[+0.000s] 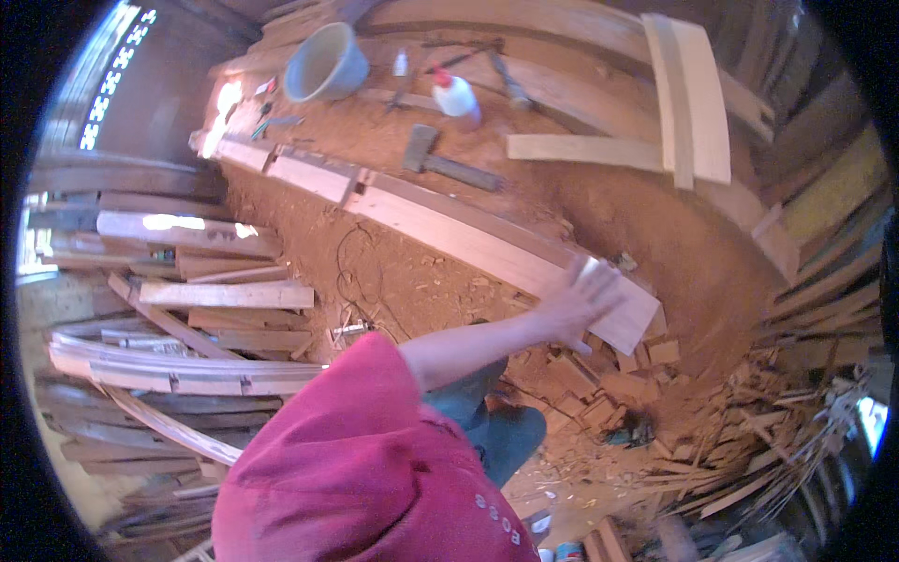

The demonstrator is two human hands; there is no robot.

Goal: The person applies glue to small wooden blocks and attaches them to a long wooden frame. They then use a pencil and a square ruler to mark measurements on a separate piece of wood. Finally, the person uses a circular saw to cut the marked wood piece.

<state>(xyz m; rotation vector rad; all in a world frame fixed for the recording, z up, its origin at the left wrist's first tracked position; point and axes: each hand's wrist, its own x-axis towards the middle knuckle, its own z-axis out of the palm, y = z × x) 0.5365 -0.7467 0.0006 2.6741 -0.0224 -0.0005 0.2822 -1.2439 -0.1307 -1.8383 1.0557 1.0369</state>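
Note:
My left hand [582,302] lies spread over the near right end of a long pale wooden beam [449,229]. The fingers are apart and nothing is gripped in them. Dark notches cross the beam farther to the left. My left arm, in a red short sleeve, reaches across to the right. My right hand does not show. Beyond the beam, a hammer [421,150] with a blocky head rests on a dusty wooden surface. A white bottle with a red cap [456,97] stands behind it.
A grey bucket [328,64] and a small white bottle [401,63] stand at the back. Pale boards [698,103] lie crossed at far right. Offcuts [609,386] pile up below the beam's end. Stacked timber [206,295] fills the left, near a loose cable [345,267].

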